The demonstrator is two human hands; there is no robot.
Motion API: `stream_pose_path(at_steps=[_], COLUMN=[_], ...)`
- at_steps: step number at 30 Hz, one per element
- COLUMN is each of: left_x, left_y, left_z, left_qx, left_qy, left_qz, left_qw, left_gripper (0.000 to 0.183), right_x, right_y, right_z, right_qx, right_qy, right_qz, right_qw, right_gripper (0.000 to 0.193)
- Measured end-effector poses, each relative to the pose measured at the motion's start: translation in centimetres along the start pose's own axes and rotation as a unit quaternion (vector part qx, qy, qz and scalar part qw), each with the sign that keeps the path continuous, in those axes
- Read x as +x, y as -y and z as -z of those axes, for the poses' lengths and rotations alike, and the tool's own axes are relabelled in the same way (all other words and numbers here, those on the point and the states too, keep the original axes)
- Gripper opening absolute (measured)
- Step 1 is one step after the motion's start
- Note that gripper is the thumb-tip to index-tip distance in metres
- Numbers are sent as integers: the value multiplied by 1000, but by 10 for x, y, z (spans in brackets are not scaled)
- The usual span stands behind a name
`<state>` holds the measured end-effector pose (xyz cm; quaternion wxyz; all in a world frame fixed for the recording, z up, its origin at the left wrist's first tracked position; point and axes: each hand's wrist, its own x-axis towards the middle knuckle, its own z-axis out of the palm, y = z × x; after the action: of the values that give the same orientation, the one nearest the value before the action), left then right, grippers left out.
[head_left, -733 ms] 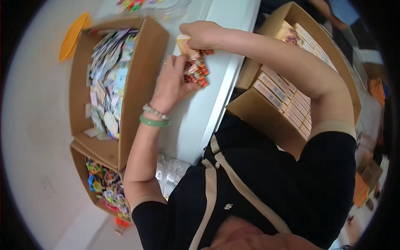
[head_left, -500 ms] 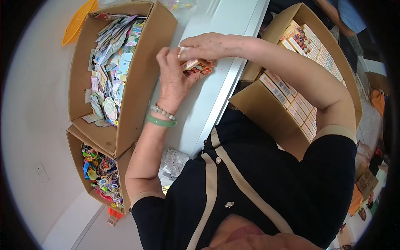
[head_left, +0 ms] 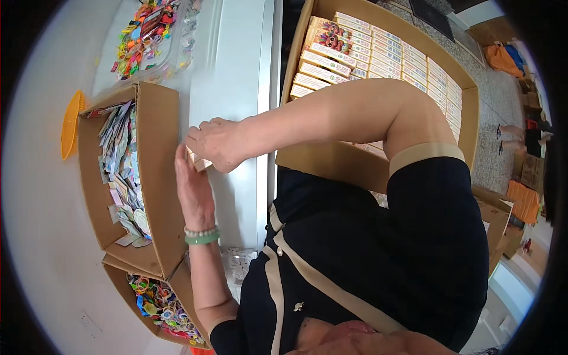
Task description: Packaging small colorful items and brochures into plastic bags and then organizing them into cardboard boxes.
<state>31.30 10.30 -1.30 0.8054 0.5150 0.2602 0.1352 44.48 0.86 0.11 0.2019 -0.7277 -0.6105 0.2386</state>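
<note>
Over the white tabletop (head_left: 235, 77), my two hands meet around a small printed cardboard box (head_left: 200, 161). My left hand (head_left: 195, 190), with a beaded bracelet and a green bangle at the wrist, grips it from the left side. Bent over its upper end is my right hand (head_left: 220, 144), fingers curled onto it and hiding most of it. Close to the left of both hands stands an open brown carton (head_left: 163, 177) full of flat paper cards (head_left: 121, 165).
Another carton (head_left: 177, 290) nearer me holds colourful small bands and trinkets. At the far left lie a clear tray of bright trinkets (head_left: 148, 38) and an orange basket (head_left: 72, 125). On my right, a large carton (head_left: 470, 112) holds rows of small boxes (head_left: 408, 62).
The view has swung, bringing the trinket tray and more of the right carton into sight. My right hand now covers more of the box, and its printed front no longer shows.
</note>
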Motion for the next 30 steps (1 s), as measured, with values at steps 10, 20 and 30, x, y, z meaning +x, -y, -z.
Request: stream_pose_path(at_steps=[10,20,30], left_x=[5,16,72], left_y=[-13,-29,2], left_z=[-32,-158,-218], left_qx=[-9,469,545], left_qy=[-17,217,250], left_qz=[-14,-396,-401], left_qw=[1000,759,693], left_gripper=[46,17,18], right_x=[-44,-200,-205], right_y=[11,-142,-154], right_z=[66,148,107], right_qx=[-17,-233,-419], right_qy=[-35,-425,-355], right_qz=[-77,-452,-357], right_qw=[996,749,755], right_gripper=[53,60,65])
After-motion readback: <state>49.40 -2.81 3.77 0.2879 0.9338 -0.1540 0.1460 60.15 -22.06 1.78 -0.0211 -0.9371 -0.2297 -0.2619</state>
